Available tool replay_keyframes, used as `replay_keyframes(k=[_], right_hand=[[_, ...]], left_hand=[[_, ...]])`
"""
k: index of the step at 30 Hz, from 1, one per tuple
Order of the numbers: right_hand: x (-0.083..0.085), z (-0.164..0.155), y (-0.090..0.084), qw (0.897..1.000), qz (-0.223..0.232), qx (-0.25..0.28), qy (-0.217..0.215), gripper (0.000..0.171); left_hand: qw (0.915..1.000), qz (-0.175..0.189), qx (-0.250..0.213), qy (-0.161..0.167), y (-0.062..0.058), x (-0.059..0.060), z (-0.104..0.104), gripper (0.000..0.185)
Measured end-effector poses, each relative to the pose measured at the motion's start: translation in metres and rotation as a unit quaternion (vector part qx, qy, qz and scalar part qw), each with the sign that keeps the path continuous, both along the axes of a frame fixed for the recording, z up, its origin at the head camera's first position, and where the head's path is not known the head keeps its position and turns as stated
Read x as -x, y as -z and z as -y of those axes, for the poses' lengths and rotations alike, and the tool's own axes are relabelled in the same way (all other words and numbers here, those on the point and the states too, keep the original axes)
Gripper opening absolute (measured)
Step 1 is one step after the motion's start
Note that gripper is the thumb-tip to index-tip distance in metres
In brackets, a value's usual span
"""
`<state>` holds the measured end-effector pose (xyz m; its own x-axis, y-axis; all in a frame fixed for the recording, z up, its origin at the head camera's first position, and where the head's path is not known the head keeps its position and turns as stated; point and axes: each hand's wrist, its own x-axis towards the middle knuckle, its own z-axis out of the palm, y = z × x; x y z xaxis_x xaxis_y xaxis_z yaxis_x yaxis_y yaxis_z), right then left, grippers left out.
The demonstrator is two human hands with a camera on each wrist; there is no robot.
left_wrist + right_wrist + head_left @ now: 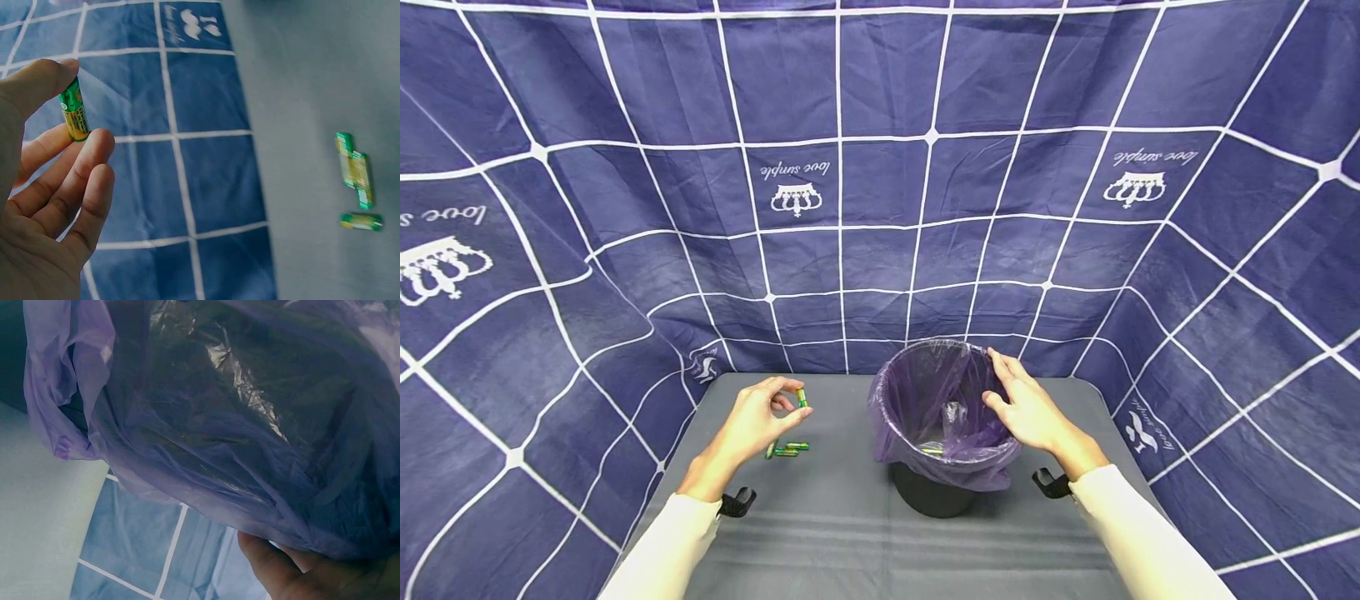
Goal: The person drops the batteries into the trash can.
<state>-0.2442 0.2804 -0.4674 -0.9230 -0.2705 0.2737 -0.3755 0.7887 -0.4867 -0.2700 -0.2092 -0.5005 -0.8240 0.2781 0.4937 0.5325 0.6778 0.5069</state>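
My left hand (758,419) pinches a small green and gold battery (802,397) between thumb and fingers, raised above the table. In the left wrist view the battery (75,111) stands nearly upright in the grip. Below this hand, three similar batteries (797,446) lie on the grey table, two side by side and one at an angle. My right hand (1028,410) holds the right rim of a dark trash bin (932,493) lined with a purple plastic bag (895,446), thumb on the inner side. A green and gold battery (932,451) shows inside the bin.
The bag's loose edge (62,447) hangs outside the bin. Dark blue cloth (880,192) with white grid lines encloses the grey table (820,533) at the back and both sides. A black strap (739,502) sits at the left wrist, another (1051,483) at the right.
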Motion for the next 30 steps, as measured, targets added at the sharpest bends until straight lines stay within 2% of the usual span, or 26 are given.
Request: replay_keyframes(k=[6, 11, 23, 30], right_hand=[[0.001, -0.001, -0.002, 1.0, -0.003, -0.003, 0.001, 0.078], [-0.001, -0.002, -0.004, 1.0, -0.007, -0.007, 0.002, 0.078], [-0.002, -0.002, -0.005, 1.0, -0.007, -0.006, 0.005, 0.078], [-0.002, 0.001, -0.001, 1.0, -0.008, -0.005, 0.001, 0.077]], left_hand=[[0.9994, -0.007, 0.006, 0.033, -0.033, 0.006, -0.026, 0.04], [0.9974, -0.023, 0.009, 0.069, -0.053, 0.009, -0.049, 0.039], [0.9881, -0.076, 0.043, 0.127, -0.105, 0.019, -0.1, 0.04], [0.9842, -0.069, 0.046, 0.157, -0.123, 0.022, -0.127, 0.037]])
